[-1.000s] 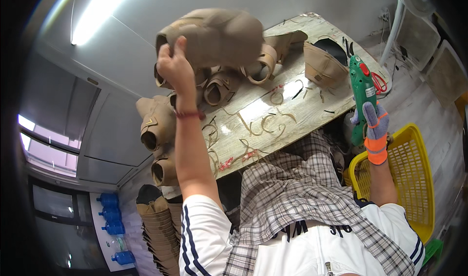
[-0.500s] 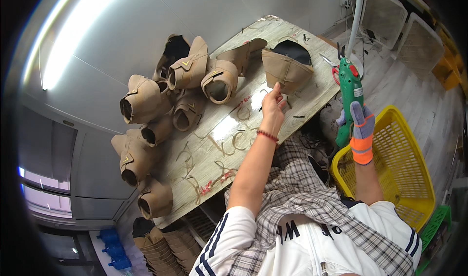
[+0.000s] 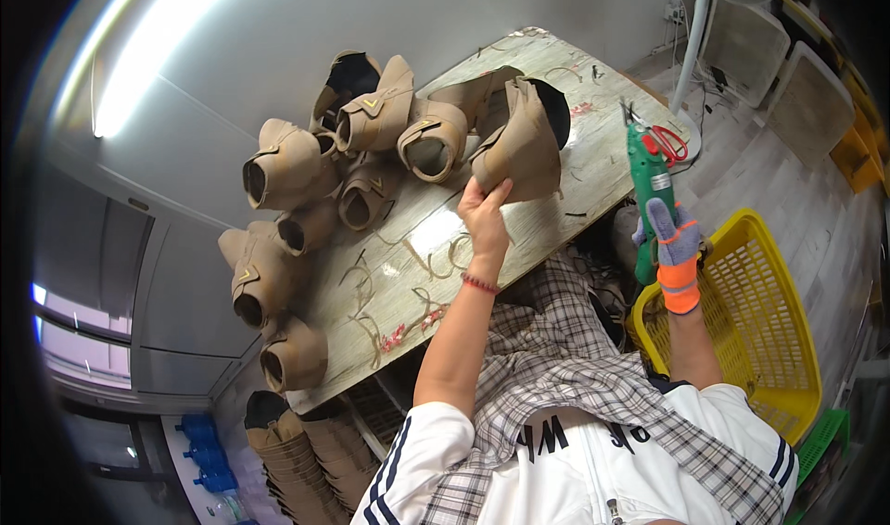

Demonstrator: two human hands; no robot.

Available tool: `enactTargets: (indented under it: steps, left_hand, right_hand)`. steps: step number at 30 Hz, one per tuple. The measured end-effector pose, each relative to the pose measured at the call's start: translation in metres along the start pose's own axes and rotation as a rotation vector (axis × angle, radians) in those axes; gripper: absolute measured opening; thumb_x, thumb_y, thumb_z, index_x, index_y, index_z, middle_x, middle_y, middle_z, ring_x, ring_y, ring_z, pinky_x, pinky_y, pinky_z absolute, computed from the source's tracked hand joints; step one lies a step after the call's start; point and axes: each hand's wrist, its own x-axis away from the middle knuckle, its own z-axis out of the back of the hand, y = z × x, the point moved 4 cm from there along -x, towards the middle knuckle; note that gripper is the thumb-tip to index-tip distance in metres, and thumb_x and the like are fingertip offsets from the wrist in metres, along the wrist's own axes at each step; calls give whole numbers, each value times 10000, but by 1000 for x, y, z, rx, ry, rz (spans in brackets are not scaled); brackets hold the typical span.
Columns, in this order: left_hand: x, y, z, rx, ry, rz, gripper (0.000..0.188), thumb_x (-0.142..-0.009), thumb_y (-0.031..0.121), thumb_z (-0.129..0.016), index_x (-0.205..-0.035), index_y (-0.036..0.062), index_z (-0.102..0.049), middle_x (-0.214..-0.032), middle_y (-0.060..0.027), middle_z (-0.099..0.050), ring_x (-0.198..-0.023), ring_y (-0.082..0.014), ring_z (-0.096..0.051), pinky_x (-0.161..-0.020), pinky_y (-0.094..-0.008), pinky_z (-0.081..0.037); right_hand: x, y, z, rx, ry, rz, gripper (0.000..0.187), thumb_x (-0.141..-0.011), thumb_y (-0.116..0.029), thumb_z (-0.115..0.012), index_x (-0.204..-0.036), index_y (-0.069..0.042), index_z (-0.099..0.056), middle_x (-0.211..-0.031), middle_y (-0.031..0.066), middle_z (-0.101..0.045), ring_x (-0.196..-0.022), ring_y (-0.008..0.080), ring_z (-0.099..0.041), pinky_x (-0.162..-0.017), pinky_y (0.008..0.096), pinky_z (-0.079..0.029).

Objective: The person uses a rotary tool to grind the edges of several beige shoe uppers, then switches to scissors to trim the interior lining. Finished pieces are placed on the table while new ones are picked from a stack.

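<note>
My left hand (image 3: pixel 485 224), bare with a red bead bracelet at the wrist, pinches the lower edge of a tan shoe upper (image 3: pixel 521 154) with a black lining. That upper is tilted over the far part of the table. In a grey and orange work glove, my right hand (image 3: pixel 679 247) grips green cordless electric scissors (image 3: pixel 652 177), their blades pointing away from me, off the table's right edge. Several more tan uppers, some with a yellow V-shaped mark, crowd the table's left side; one of them (image 3: pixel 434 145) sits just left of the held piece.
Trimmed strips and threads (image 3: pixel 417 256) lie scattered on the wood-grain table (image 3: pixel 389 289). Red-handled scissors (image 3: pixel 669 143) rest at its right edge. A yellow plastic basket (image 3: pixel 807 367) stands at my right. Stacked tan uppers (image 3: pixel 292 460) are below left, and a white fan pole (image 3: pixel 691 52) rises at far right.
My left hand has shifted left and turned the shoe upper, which now stands more on its side. The electric scissors have moved slightly left in my right hand.
</note>
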Motion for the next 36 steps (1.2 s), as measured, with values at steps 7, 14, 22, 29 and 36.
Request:
enactTargets:
  steps: [7, 14, 22, 29, 36]
  left_hand:
    - [51, 86, 37, 49, 101, -171, 313, -863, -80, -651, -1168, -10, -659, -1121, -74, -698, -1011, -125, -639, -914, -283, -503]
    - [64, 120, 45, 218, 121, -131, 324, -880, -58, -652, -1201, -16, -637, -1161, -90, -689, -1039, -153, -640, -957, -308, -482]
    - [80, 125, 41, 27, 134, -250, 328, -863, -81, -661, -1184, -17, -650, -1121, -57, -691, -1018, -124, -619, -944, -285, -467]
    - [100, 131, 35, -514, 203, -390, 269, -877, -62, -673, -1143, -21, -660, -1020, -44, -714, -972, -91, -593, -891, -261, -467]
    - [105, 149, 26, -1078, 111, -847, 97, -837, -38, -678, -924, -62, -642, -873, -203, -660, -903, -434, -626, -979, -503, -453]
  right_hand:
    - [26, -1, -57, 366, -174, 93, 495, -774, -360, -841, -1070, 1, -679, -748, 40, -682, -650, 78, -605, -605, 250, -506]
    - [40, -12, -84, 375, -266, 215, 541, -733, -370, -868, -1076, 4, -680, -781, 73, -715, -678, 92, -652, -626, 264, -534]
    - [51, -27, -94, 316, -313, 158, 493, -764, -342, -851, -1061, 12, -679, -770, 62, -707, -676, 72, -640, -611, 243, -522]
    - [50, -30, -95, 175, -342, 38, 416, -820, -323, -810, -1028, 12, -678, -702, -5, -635, -616, 41, -554, -560, 223, -458]
    - [44, -28, -99, 7, -387, -21, 361, -872, -348, -755, -939, -5, -663, -688, -14, -592, -592, 42, -526, -530, 224, -419]
